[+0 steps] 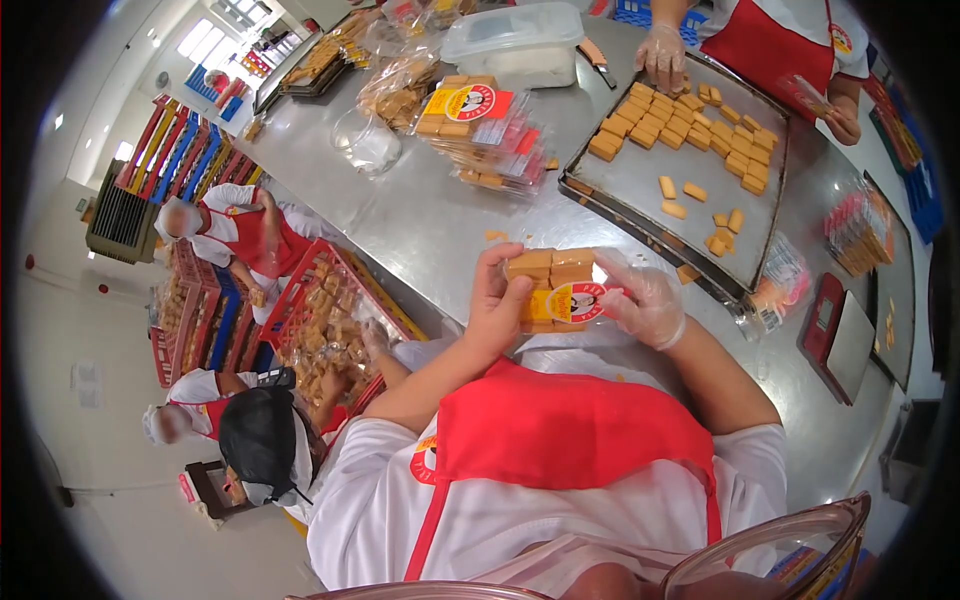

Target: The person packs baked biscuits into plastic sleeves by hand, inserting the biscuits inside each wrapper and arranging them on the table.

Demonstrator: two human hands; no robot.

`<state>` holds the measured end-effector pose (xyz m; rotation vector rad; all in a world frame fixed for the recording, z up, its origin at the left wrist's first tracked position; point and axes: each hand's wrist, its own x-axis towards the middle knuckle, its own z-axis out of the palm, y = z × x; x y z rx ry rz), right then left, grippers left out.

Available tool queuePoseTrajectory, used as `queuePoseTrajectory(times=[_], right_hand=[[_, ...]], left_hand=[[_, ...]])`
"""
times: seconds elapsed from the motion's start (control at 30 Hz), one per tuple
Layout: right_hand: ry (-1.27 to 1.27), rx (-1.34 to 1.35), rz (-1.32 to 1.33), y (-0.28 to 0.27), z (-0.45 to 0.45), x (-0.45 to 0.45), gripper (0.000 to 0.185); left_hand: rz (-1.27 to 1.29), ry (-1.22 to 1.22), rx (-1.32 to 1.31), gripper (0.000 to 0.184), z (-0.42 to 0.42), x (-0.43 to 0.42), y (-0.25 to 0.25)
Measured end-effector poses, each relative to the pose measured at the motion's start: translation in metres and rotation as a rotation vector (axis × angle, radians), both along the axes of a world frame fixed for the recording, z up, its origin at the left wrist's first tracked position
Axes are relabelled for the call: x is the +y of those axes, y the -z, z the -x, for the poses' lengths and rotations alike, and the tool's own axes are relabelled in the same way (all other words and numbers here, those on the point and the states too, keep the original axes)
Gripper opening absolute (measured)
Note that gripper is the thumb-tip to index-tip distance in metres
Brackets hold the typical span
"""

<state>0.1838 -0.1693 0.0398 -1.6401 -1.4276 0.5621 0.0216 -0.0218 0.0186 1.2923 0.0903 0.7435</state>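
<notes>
A clear packet of golden biscuits (552,290) with a yellow and red label is held between both hands above the table's near edge. My left hand (500,305), bare, grips its left side with the thumb in front. My right hand (645,300), in a clear plastic glove, pinches its right end near the red label. Beyond the packet lies a pile of filled packets (480,135). To the right, a metal tray (625,185) carries rows of loose biscuits (650,115) and a few scattered ones.
A co-worker's gloved hand (662,58) touches biscuits at the tray's far side. A lidded plastic tub (512,45), a scraper (597,62) and a round clear container (366,142) stand beyond. A scale (835,335) is at right. Co-workers stand around a red crate (372,290) at left.
</notes>
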Motion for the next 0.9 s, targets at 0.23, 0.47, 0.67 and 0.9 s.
queuePoseTrajectory(times=[0.23, 0.47, 0.67, 0.9], right_hand=[[-0.108, -0.11, -0.122, -0.01, 0.009, -0.002, 0.05], [-0.213, -0.326, -0.299, -0.011, 0.005, -0.002, 0.041], [-0.201, -0.427, -0.446, -0.017, 0.014, -0.007, 0.037], [-0.204, -0.264, -0.332, -0.025, 0.028, -0.01, 0.035]], left_hand=[[-0.197, -0.08, -0.069, 0.029, 0.0, -0.011, -0.018], [0.009, 0.039, -0.041, 0.037, 0.011, -0.004, -0.012], [-0.081, 0.121, -0.098, 0.043, 0.015, -0.002, -0.018], [-0.157, 0.199, -0.177, 0.051, 0.014, 0.001, -0.021]])
